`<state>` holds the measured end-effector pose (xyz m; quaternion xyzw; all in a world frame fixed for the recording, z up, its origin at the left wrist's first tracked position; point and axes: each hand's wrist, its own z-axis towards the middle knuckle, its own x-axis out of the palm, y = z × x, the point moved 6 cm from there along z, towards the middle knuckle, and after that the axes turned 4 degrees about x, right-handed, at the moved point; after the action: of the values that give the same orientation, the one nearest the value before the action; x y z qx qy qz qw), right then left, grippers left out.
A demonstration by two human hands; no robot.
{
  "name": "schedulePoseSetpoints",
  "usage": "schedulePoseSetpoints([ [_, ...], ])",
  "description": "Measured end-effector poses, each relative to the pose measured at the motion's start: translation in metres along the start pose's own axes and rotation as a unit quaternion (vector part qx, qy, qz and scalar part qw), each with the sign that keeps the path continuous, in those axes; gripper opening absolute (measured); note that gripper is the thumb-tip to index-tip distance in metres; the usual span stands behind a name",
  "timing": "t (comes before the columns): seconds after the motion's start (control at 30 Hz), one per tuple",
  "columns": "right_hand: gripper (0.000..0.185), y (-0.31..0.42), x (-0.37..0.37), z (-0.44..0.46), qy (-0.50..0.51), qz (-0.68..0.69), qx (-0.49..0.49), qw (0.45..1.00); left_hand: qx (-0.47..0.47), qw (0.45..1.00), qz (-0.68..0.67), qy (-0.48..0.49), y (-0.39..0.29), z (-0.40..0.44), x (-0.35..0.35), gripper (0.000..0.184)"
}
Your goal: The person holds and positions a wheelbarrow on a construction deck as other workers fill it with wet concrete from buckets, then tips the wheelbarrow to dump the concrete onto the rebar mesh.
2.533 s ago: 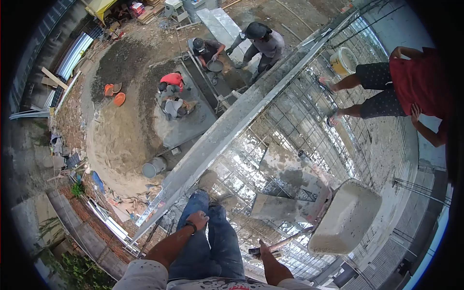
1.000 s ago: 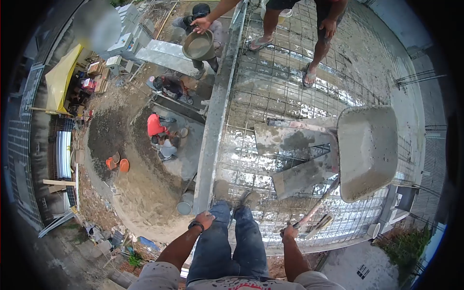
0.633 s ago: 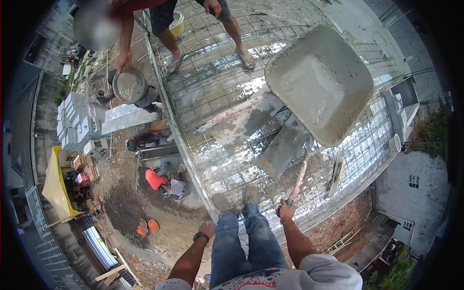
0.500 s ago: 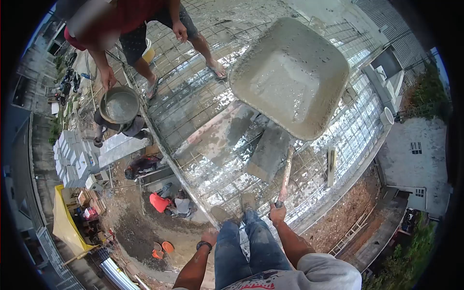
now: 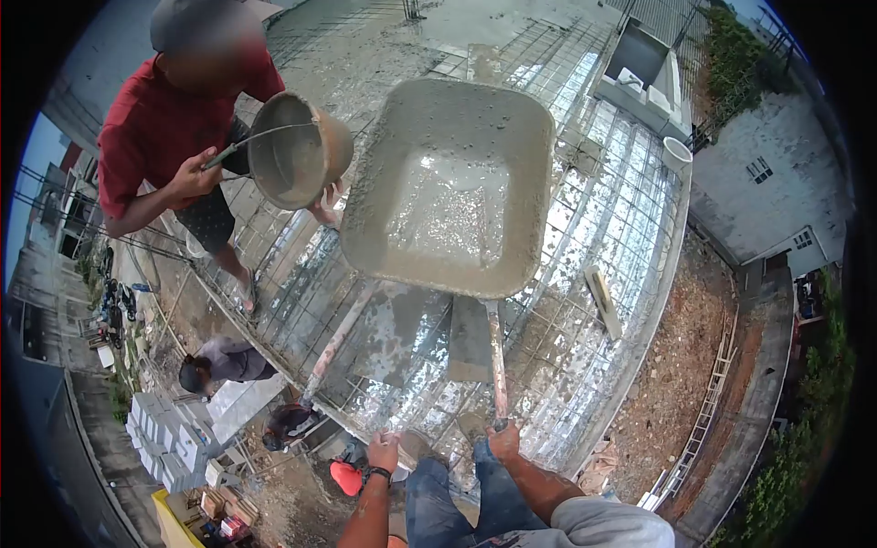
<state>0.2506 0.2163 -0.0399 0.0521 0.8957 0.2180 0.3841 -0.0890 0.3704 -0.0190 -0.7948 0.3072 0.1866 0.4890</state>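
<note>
A wheelbarrow [image 5: 539,173] caked in grey concrete stands in front of me, with wet concrete [image 5: 448,219] in the bottom of its tray. My right hand [image 5: 502,441] is wrapped round the end of its right handle [image 5: 497,365]. The left handle [image 5: 333,352] slants away to the left, apart from my left hand [image 5: 384,449], whose fingers look curled with nothing visible in them. At the tray's left side a co-worker in a red shirt [image 5: 137,137] holds a tilted bucket [image 5: 333,146] by its bail and from below.
Steel mesh [image 5: 594,210] covers the wet deck, with a board [image 5: 470,342] under the handles and a short wood piece [image 5: 603,301] at right. The deck's left edge drops to lower ground, where people [image 5: 224,361] work. A ladder [image 5: 699,420] lies below the right edge.
The wheelbarrow now sits further left and straighter in view. The co-worker has lifted the bucket from low down to beside the tray. My left hand has come up slightly; my right keeps its grip.
</note>
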Motion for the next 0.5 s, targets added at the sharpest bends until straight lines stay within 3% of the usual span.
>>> schedulePoseSetpoints([
  [0.1,0.050,-0.008,0.003,0.003,0.033,0.043,0.002,0.999,0.057,0.993,0.081,-0.071,-0.098,0.029,-0.070,0.061],
  [0.17,0.048,-0.009,0.005,0.002,0.019,0.041,0.000,0.999,0.169,0.950,0.223,-0.138,-0.089,0.070,-0.099,0.074],
  [0.23,0.046,-0.008,0.004,-0.001,0.015,0.039,0.010,0.999,0.188,0.915,0.317,-0.162,-0.103,0.102,-0.129,0.084],
  [0.33,0.043,-0.003,0.002,-0.003,0.010,0.038,0.031,0.999,0.188,0.892,0.381,-0.157,-0.103,0.146,-0.151,0.085],
  [0.43,0.038,-0.009,0.006,0.002,-0.037,-0.006,0.006,0.999,0.092,0.938,0.331,0.037,-0.034,0.208,-0.140,0.084],
  [0.5,0.037,-0.011,0.008,0.002,-0.040,0.017,-0.008,0.999,0.083,0.931,0.352,0.050,-0.020,0.220,-0.135,0.082],
])
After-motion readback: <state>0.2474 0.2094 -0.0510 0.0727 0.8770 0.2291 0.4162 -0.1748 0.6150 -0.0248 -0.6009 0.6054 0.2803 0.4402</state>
